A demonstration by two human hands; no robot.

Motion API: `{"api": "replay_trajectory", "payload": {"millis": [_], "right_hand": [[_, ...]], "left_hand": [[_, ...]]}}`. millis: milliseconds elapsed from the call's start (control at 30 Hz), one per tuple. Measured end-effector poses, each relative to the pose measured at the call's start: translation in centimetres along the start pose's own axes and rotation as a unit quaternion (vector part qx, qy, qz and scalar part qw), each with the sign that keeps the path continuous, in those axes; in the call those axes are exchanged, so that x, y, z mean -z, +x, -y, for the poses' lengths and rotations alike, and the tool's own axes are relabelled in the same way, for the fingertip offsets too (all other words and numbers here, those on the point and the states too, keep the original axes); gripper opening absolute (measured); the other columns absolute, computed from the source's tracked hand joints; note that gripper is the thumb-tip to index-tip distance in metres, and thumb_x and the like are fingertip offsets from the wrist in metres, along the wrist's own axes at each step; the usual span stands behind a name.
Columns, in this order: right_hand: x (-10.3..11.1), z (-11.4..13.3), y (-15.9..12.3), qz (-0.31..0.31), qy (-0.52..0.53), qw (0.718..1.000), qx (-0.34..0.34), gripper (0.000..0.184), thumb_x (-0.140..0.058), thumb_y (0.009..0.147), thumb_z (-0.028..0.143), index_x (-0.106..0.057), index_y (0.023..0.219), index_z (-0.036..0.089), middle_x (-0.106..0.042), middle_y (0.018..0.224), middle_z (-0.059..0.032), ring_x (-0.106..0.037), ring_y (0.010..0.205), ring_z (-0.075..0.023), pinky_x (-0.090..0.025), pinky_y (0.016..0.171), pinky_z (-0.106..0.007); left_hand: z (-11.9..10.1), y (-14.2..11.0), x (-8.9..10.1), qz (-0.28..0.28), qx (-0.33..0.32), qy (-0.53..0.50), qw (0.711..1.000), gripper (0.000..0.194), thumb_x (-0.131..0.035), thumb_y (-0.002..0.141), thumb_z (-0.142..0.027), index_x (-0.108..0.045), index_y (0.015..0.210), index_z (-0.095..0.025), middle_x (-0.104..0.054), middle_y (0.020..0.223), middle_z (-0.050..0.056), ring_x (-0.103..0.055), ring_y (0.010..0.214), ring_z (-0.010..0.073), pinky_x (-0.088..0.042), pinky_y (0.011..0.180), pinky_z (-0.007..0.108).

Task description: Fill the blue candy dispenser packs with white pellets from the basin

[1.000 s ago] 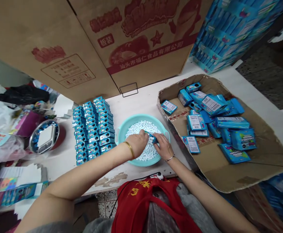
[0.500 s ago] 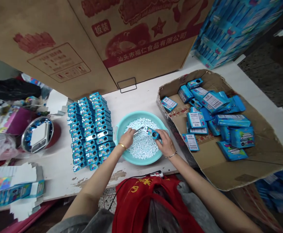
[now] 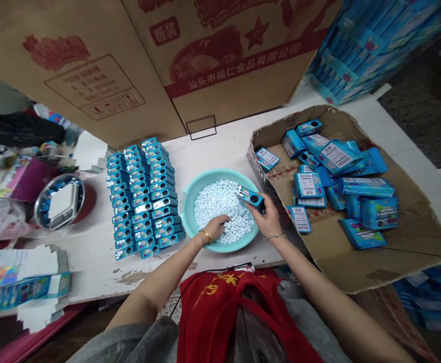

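My left hand [image 3: 216,228] has its fingers curled and their tips down among the small white candies [image 3: 215,199] in a turquoise plastic bowl [image 3: 192,229]. The small metal scoop seen in this hand a moment earlier is hidden by the fingers and candies. Above the bowl's right side, my right hand [image 3: 268,218] grips a small blue candy box [image 3: 251,196], tilted, with a dark round hole in the face turned up. A few white candies show at the box's left end.
Rows of blue boxes [image 3: 143,199] stand left of the bowl. A cut-down carton [image 3: 330,262] with loose blue boxes is at the right. Large cartons [image 3: 103,65] wall off the back. A metal pot [image 3: 86,201] holding a white device [image 3: 64,205] stands farther left.
My left hand has left the box and moved down and right into the candies. My right hand has moved the box slightly right and up, away from the left hand.
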State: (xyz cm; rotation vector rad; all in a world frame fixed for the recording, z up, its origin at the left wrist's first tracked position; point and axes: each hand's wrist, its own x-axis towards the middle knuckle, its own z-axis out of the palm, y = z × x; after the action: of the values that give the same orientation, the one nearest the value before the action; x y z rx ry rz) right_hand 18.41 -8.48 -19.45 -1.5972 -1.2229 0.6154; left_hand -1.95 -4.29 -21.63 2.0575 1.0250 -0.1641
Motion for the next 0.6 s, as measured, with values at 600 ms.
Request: {"api": "replay_trajectory", "payload": {"millis": [600], "right_hand": [[-2.3, -0.3, -0.3, 0.082, -0.103, 0.979, 0.156, 0.044, -0.047, 0.078, 0.011, -0.052, 0.120, 0.019, -0.061, 0.115, -0.0117, -0.055, 0.108, -0.0282, -0.047, 0.096, -0.048]], "left_hand": [[-10.0, -2.9, 15.6, 0.040, 0.023, 0.259, 0.965, 0.027, -0.043, 0.086, -0.010, -0.062, 0.104, -0.017, -0.064, 0.104, 0.009, -0.064, 0.093, 0.0224, -0.050, 0.079, 0.033]]}}
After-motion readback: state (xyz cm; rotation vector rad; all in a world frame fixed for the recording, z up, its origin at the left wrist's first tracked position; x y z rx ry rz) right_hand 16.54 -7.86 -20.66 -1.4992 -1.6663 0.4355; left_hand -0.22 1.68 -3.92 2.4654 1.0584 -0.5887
